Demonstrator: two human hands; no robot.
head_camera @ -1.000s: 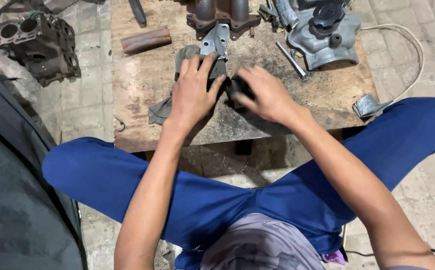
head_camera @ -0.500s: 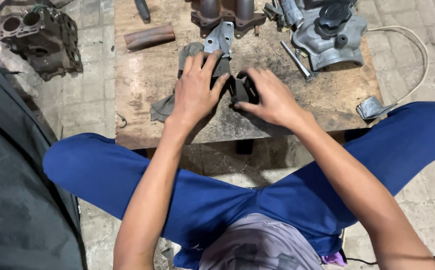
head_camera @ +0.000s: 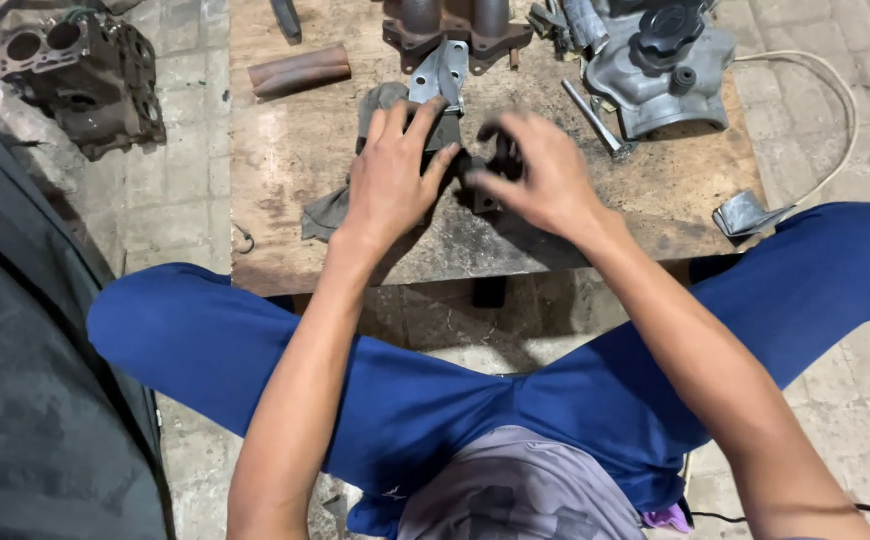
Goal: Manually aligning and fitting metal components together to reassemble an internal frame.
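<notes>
Tiled workshop floor (head_camera: pixel 185 200), low worn wooden tabletop (head_camera: pixel 285 190) in the middle, person sitting at its near edge with blue-trousered knees spread either side. Left hand (head_camera: pixel 393 180) lies palm down, fingers spread, pressing on a grey rag (head_camera: pixel 327 212) and on the lower end of a bright metal bracket (head_camera: pixel 439 78), about mid-tabletop; flat and unclenched, not gripping anything that shows. Right hand (head_camera: pixel 545 175) just beside it, fingers curled over a small black part (head_camera: pixel 485 180) sitting on the tabletop near the centre, slightly toward the near edge; thumb and fingertips wrapped on it, grasp looks closed but most of the part is hidden under the hand. Rusty cylindrical sleeve (head_camera: pixel 298 70) lies near the far left corner. Rusty flanged manifold piece (head_camera: pixel 455 25) at the far edge, touching the bracket's top end. Grey cast housing with a black knob cap (head_camera: pixel 660 65) toward the far right corner, a steel bolt (head_camera: pixel 595 120) lying just beside it. White cable (head_camera: pixel 835 110) loops off the right edge to a metal clip (head_camera: pixel 750 215). Dark engine block (head_camera: pixel 80 85) sits on the floor, well apart to the left of the tabletop.
</notes>
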